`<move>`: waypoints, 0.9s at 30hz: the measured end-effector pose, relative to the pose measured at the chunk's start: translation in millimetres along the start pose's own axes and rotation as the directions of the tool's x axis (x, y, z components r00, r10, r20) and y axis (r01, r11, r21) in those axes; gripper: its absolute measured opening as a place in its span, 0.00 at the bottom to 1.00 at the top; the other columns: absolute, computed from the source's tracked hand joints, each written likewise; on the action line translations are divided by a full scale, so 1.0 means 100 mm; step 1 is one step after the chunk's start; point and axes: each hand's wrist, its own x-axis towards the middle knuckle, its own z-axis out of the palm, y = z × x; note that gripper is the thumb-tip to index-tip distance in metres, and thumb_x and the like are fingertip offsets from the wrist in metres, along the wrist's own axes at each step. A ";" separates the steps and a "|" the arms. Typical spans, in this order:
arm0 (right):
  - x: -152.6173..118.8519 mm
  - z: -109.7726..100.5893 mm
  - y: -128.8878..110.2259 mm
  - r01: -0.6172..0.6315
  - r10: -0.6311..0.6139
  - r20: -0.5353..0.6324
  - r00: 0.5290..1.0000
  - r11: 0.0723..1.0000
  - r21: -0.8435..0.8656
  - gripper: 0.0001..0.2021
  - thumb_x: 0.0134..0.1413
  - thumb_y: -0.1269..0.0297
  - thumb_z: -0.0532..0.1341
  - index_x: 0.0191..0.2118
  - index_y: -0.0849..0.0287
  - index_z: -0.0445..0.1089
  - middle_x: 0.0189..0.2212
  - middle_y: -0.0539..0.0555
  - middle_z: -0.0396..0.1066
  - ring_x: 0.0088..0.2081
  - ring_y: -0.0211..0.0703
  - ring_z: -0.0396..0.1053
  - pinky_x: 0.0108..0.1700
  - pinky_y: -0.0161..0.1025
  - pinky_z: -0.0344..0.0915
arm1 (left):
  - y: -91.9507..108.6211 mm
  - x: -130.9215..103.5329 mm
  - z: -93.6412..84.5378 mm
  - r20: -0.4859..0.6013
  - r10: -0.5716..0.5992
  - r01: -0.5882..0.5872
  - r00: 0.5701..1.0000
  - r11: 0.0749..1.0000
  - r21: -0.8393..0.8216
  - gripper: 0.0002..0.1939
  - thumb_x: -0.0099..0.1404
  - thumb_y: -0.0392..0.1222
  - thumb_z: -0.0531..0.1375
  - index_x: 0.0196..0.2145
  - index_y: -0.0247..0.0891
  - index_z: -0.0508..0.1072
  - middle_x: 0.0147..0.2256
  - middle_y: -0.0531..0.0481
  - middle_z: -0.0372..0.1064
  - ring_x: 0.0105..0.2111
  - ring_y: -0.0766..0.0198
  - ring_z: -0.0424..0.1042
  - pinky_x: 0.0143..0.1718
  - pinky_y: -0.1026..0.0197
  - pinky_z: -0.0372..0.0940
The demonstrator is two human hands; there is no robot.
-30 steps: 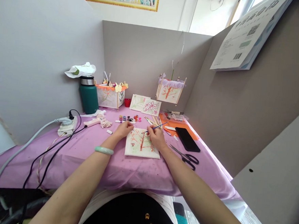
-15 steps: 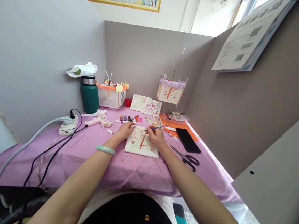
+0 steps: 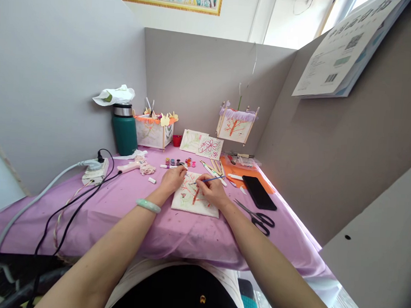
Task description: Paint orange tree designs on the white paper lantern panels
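Observation:
A white square panel (image 3: pixel 192 208) lies flat on the table in front of me, with a red-brown tree and green marks drawn on it. My right hand (image 3: pixel 210 189) pinches a thin blue paintbrush (image 3: pixel 211 178) over the drawing; its tip points left, and whether it touches the surface I cannot tell. At the panel's upper left edge is my left hand (image 3: pixel 172 180), fingers drawn together. Anything between those fingertips is too small to make out. Just beyond the hands stand small paint pots (image 3: pixel 188 162), beside a white marker (image 3: pixel 168 167).
Scissors (image 3: pixel 256 218) and a black phone (image 3: pixel 259 192) lie at right. A green bottle (image 3: pixel 124 132), a decorated box (image 3: pixel 150 133) and a power strip (image 3: pixel 95 172) with cables occupy the left. Drawn cards (image 3: pixel 210 147) lean behind; a paper lantern (image 3: pixel 233 128) hangs at the back.
My right hand has shifted slightly left across the drawing with the paintbrush, whose tip now sits lower and further left. My left hand has moved only slightly.

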 end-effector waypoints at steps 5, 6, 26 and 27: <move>0.01 -0.02 0.01 -0.008 0.007 -0.046 0.999 1.000 -0.016 0.15 0.54 0.58 0.52 0.23 0.59 0.66 0.18 0.48 0.66 0.23 0.34 0.63 0.28 0.31 0.57 | 0.00 0.02 0.01 0.009 -0.014 0.014 1.000 1.000 -0.003 0.15 0.63 0.44 0.48 0.41 0.40 0.71 0.39 0.47 0.73 0.39 0.60 0.70 0.39 0.62 0.60; 0.01 -0.02 0.02 -0.023 0.022 -0.079 0.997 1.000 -0.018 0.15 0.55 0.57 0.52 0.23 0.59 0.66 0.18 0.48 0.66 0.23 0.34 0.63 0.28 0.31 0.57 | 0.00 0.03 0.01 0.014 -0.007 0.007 1.000 1.000 -0.014 0.15 0.62 0.43 0.48 0.41 0.40 0.71 0.39 0.47 0.73 0.39 0.60 0.70 0.39 0.62 0.60; 0.03 0.03 0.13 -0.038 0.019 -0.115 0.993 0.986 -0.163 0.10 0.55 0.60 0.51 0.32 0.58 0.67 0.25 0.49 0.69 0.27 0.36 0.65 0.31 0.32 0.57 | -0.06 0.04 0.06 0.128 0.052 -0.051 0.990 0.999 -0.009 0.15 0.59 0.41 0.48 0.37 0.37 0.72 0.37 0.45 0.73 0.37 0.59 0.69 0.37 0.61 0.59; 0.02 0.03 0.12 -0.036 0.024 -0.080 0.996 0.988 -0.150 0.10 0.55 0.60 0.52 0.32 0.58 0.67 0.24 0.49 0.69 0.25 0.35 0.64 0.30 0.32 0.56 | -0.06 0.04 0.06 0.129 0.052 -0.052 0.990 0.999 -0.004 0.15 0.59 0.41 0.48 0.37 0.37 0.72 0.38 0.45 0.73 0.37 0.59 0.69 0.37 0.61 0.59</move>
